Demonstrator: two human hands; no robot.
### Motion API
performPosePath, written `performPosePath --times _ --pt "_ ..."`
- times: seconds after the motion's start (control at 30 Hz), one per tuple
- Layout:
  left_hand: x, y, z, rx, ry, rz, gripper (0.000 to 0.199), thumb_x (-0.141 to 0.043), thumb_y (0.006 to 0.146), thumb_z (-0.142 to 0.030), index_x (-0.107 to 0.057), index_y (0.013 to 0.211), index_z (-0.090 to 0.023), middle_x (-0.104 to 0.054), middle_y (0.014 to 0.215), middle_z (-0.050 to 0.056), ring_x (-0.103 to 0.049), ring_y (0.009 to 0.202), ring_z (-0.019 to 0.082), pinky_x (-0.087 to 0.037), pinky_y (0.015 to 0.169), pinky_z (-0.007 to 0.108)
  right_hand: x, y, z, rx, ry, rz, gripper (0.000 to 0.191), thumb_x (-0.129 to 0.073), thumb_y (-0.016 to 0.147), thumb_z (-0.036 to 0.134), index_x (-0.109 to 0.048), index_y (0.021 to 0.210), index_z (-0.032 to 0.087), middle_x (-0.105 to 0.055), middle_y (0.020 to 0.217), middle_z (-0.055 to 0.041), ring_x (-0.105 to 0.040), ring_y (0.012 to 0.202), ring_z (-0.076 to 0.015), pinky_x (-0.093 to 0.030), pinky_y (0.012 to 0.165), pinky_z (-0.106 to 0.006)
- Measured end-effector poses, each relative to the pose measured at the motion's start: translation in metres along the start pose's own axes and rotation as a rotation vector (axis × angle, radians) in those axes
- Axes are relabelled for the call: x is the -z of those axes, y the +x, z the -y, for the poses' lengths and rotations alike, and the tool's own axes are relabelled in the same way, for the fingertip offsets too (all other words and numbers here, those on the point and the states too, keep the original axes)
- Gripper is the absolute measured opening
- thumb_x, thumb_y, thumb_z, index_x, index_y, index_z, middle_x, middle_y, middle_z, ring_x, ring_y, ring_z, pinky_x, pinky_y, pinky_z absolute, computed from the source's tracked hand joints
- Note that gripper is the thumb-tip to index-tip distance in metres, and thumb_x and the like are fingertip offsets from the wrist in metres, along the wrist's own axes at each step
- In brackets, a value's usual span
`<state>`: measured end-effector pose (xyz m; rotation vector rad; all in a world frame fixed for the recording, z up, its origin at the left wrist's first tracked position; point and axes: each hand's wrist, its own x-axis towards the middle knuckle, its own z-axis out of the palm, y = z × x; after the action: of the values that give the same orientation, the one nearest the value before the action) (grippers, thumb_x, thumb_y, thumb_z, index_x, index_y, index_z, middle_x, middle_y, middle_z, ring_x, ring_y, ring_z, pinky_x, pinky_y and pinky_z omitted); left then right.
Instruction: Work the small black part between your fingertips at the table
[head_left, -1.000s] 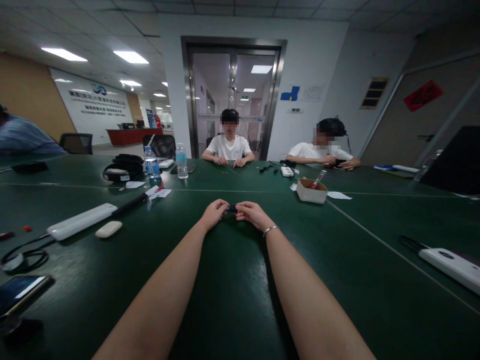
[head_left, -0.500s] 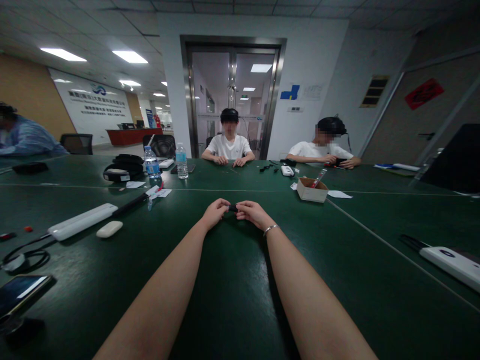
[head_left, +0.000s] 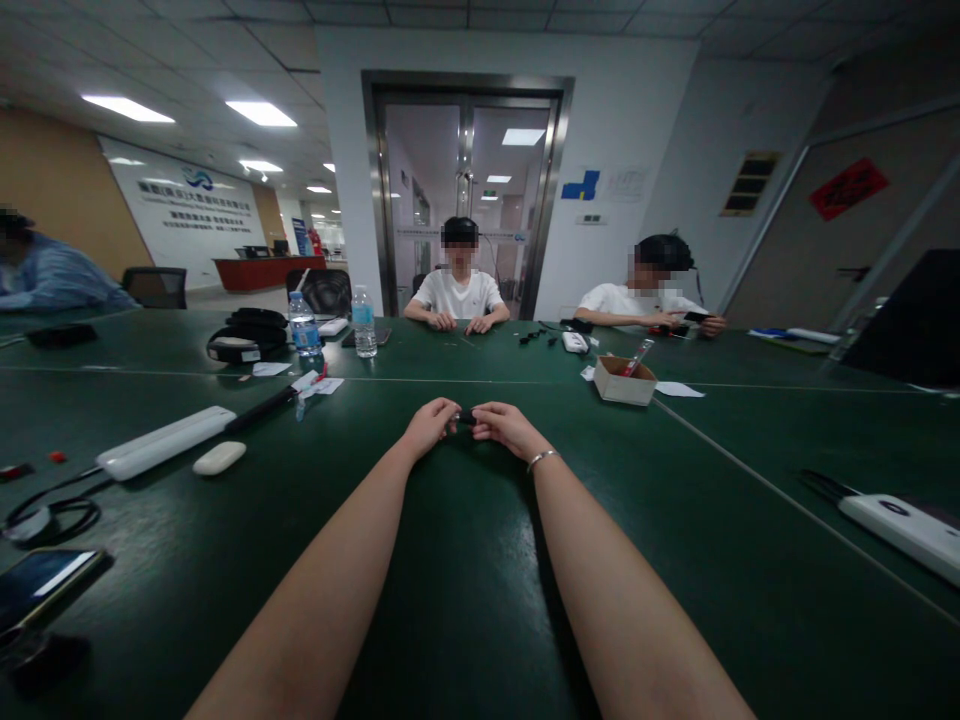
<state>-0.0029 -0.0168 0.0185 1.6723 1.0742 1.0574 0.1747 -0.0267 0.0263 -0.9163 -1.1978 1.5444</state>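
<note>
Between my two hands is a small black object, too small to name; its left end looks lighter, perhaps clear or metallic. My left hand pinches that left end between thumb and fingers. On the other end, my right hand grips with its thumb and forefinger, and a silver bangle circles the wrist. Both hands are just over the dark green table, near its middle. The fingers hide much of the object.
At left lie a white power strip, a white oval case and a phone. Two water bottles stand further back. A small cardboard box is at right, near a white device. Several people sit around the table.
My hands and the black object stay almost where they were. The person at the far right has raised a dark, flat object and moved one hand rightward.
</note>
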Motion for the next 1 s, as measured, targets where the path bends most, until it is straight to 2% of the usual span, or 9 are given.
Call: performPosePath --times 0.2,0.37,0.47,0.77,0.9,1.0 --pt "-0.0008 -0.0021 -0.0054 0.008 0.003 0.006 0.025 -0.048 0.078 -0.036 -0.057 0.089 -0.015 -0.055 0.062 -0.001 -0.045 0.048 0.007 -0.035 0.046 0.019 0.0004 -0.0004 0.0000 0.002 0.005 0.006 0.009 -0.066 0.076 0.006 -0.060 0.082 0.008 -0.061 0.063 -0.0040 -0.061 0.052 -0.0111 -0.056 0.051 -0.019" --pt "0.0002 -0.0004 -0.0020 0.000 0.004 0.013 0.026 -0.051 0.076 -0.035 -0.058 0.090 -0.015 -0.057 0.066 0.000 -0.046 0.050 0.007 -0.035 0.047 0.019 0.0004 -0.0008 -0.0001 0.008 0.010 0.021 0.010 -0.067 0.075 0.007 -0.060 0.081 0.008 -0.062 0.065 -0.0054 -0.061 0.053 -0.0110 -0.056 0.052 -0.019" --pt "0.0010 0.0002 -0.0006 0.007 0.002 0.035 0.030 -0.044 0.080 -0.039 -0.058 0.091 -0.015 -0.053 0.059 -0.001 -0.043 0.047 0.008 -0.034 0.045 0.019 -0.0001 -0.0005 -0.0002 0.002 0.007 0.014 0.008 -0.066 0.076 0.007 -0.060 0.081 0.009 -0.061 0.064 -0.0046 -0.061 0.052 -0.0109 -0.056 0.052 -0.019" --pt "-0.0004 -0.0001 -0.0026 0.009 0.012 0.004 0.023 -0.047 0.076 -0.029 -0.059 0.091 -0.015 -0.053 0.063 -0.001 -0.044 0.050 0.007 -0.033 0.045 0.018 -0.0003 -0.0009 0.0005 -0.008 -0.001 0.011 0.007 -0.064 0.077 0.004 -0.059 0.082 0.008 -0.062 0.061 -0.0046 -0.061 0.052 -0.0112 -0.056 0.052 -0.019" --pt "-0.0001 0.0004 -0.0013 0.016 -0.004 0.005 0.034 -0.039 0.082 -0.040 -0.058 0.091 -0.014 -0.051 0.056 -0.001 -0.042 0.046 0.008 -0.033 0.044 0.019 0.0000 -0.0006 0.0001 -0.004 0.009 0.012 0.007 -0.062 0.078 0.003 -0.059 0.083 0.007 -0.062 0.061 -0.0048 -0.062 0.052 -0.0116 -0.056 0.052 -0.019" --pt "-0.0001 0.0013 0.0005 0.012 0.013 -0.001 0.030 -0.041 0.082 -0.037 -0.058 0.091 -0.015 -0.049 0.055 -0.002 -0.043 0.047 0.008 -0.033 0.045 0.018 -0.0003 -0.0008 0.0004 -0.005 0.006 0.009 0.008 -0.065 0.077 0.005 -0.060 0.083 0.007 -0.062 0.062 -0.0050 -0.062 0.053 -0.0118 -0.056 0.052 -0.019"
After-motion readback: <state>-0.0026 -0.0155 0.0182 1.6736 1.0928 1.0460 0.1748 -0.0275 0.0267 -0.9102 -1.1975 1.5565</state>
